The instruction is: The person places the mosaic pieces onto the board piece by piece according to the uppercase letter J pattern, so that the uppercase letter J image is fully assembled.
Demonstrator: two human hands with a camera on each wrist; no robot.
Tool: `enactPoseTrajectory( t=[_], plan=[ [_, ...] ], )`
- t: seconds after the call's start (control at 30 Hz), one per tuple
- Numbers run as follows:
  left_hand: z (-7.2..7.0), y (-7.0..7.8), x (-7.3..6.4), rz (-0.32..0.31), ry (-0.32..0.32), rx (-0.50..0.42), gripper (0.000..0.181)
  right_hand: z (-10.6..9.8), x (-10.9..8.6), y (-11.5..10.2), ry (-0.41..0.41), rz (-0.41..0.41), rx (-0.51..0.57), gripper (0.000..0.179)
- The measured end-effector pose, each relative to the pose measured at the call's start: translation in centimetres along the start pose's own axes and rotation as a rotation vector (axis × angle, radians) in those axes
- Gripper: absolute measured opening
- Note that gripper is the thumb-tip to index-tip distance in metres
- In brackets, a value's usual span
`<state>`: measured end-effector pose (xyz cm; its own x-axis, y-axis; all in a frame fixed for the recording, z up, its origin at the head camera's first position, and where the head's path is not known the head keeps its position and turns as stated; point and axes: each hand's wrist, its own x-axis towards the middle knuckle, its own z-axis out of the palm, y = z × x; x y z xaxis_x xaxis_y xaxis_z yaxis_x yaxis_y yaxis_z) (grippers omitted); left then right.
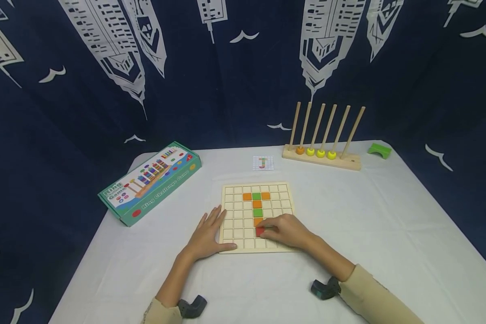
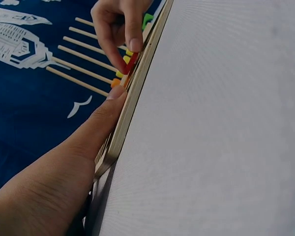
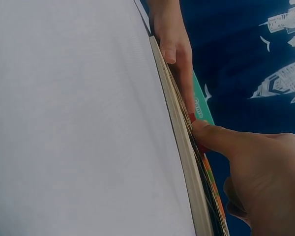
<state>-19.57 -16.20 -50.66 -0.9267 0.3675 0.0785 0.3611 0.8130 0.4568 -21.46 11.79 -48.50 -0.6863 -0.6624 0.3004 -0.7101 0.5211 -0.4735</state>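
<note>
A pale wooden grid board (image 1: 239, 231) lies on the table. Orange tiles (image 1: 247, 196) and green tiles (image 1: 258, 213) form a short row near its far side and a column running toward me. My right hand (image 1: 289, 231) pinches a red square tile (image 1: 260, 232) between thumb and fingers at the near end of that column. In the left wrist view the red tile (image 2: 131, 63) stands tilted over the board. My left hand (image 1: 206, 236) rests at the board's left side, fingers spread and straight, its thumb lying over the near left corner.
Behind the board lies a small pattern card (image 1: 263, 163). A wooden peg rack (image 1: 321, 159) with orange and yellow beads stands back right, beside a green arched block (image 1: 379, 150). At the left is a green game box (image 1: 151, 182). A dark patterned cloth (image 1: 243, 90) hangs behind.
</note>
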Motion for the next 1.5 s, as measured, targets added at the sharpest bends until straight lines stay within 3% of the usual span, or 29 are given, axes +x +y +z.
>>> enactPoseTrajectory(
  t=[0.6, 0.87, 1.2, 1.5],
  plan=[
    [-0.1, 0.1, 0.0, 0.003, -0.001, -0.012, 0.112, 0.2, 0.0, 0.0, 0.006, -0.015, -0.059, 0.027],
    [-0.1, 0.2, 0.0, 0.000, -0.003, -0.008, 0.112, -1.1, -0.8, 0.1, 0.046, -0.018, -0.056, 0.026],
    [0.0, 0.2, 0.0, 0.007, 0.009, -0.015, 0.111, -4.8, -4.7, 1.1, 0.086, 0.100, -0.098, 0.026],
    [0.1, 0.0, 0.1, 0.015, 0.014, -0.017, 0.111, -6.7, -9.3, 3.3, 0.105, 0.225, -0.025, 0.024]
  ],
)
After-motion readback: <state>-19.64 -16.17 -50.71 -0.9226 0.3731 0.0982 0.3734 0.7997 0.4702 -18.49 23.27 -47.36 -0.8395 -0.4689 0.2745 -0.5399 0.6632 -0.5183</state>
